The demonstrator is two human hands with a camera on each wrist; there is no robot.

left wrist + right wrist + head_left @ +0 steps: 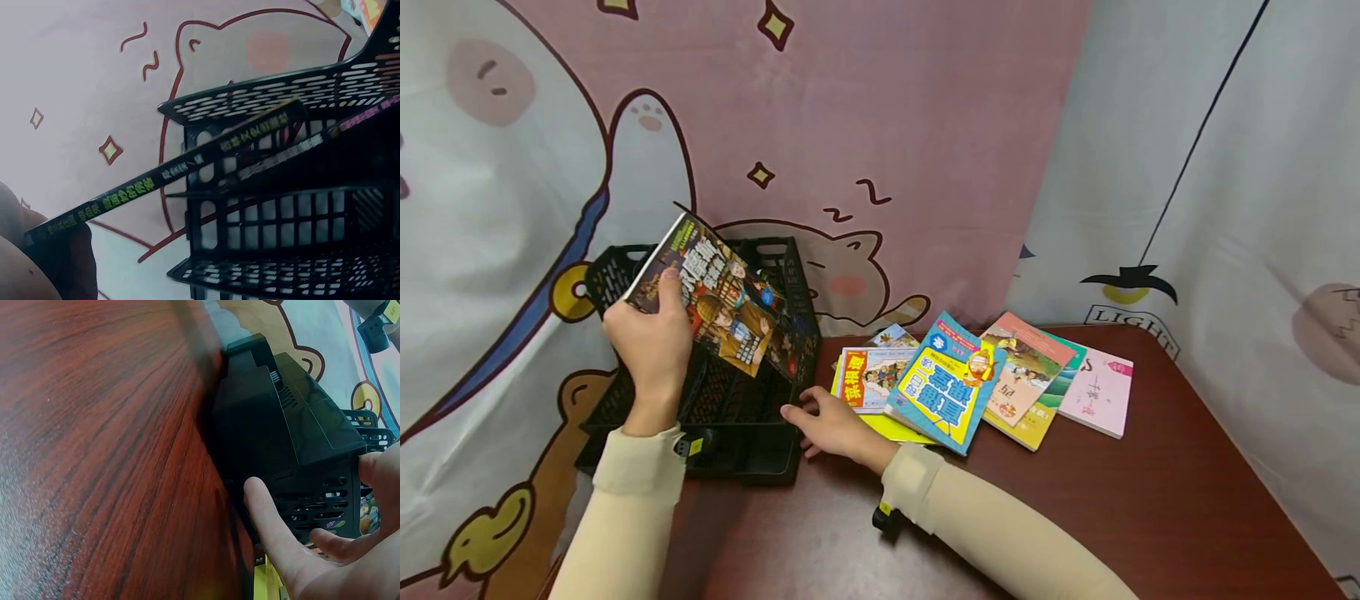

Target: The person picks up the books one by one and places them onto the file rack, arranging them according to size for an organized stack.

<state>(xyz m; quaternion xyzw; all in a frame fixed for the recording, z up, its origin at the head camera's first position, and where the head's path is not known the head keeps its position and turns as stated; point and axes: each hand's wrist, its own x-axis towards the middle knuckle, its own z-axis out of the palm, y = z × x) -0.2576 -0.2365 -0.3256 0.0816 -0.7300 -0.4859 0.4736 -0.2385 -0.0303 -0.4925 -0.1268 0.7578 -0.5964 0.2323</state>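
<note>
My left hand (651,346) grips a dark comic-style book (726,317) by its near left edge, thumb on the cover, and holds it tilted over a black plastic file rack (760,454). Its narrow spine (125,194) faces the left wrist view. Behind it, a second spine (312,147) with pink lettering leans within the rack; most of that book is hidden. My right hand (838,429) holds the rack's right front corner. In the right wrist view, one fingertip (367,465) lies on the edge and other fingers touch the slotted side wall (319,506).
Right of the rack lie overlapping books: a yellow-edged one with a red title (872,379), a blue one (951,379), an orange one (1026,367) and a pink one (1097,390). A printed curtain (940,167) hangs behind the brown table (1075,517).
</note>
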